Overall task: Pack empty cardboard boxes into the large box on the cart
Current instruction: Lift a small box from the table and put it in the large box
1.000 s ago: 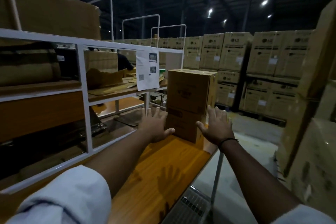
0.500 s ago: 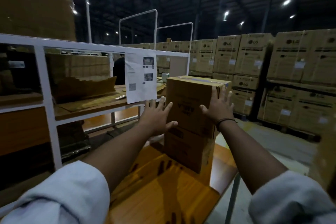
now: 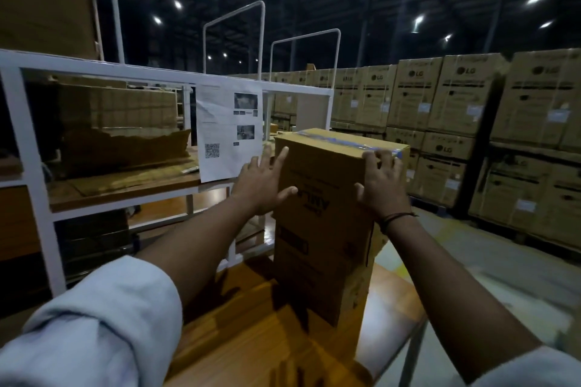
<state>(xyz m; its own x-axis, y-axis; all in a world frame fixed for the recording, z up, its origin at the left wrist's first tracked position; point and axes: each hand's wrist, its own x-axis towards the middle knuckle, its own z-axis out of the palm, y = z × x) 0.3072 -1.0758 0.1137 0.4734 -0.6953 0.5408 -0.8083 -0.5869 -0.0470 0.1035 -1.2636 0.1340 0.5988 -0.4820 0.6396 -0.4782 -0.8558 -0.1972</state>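
Box stacked at the table edge may topple: my right hand hooks its top, left hand spread wide.

The upper box sits on the lower box on the worktop, just right of your left grip, with your right grip hooked over its top edge. A sheet hangs behind your left grip, and cartons stand beyond your right grip.
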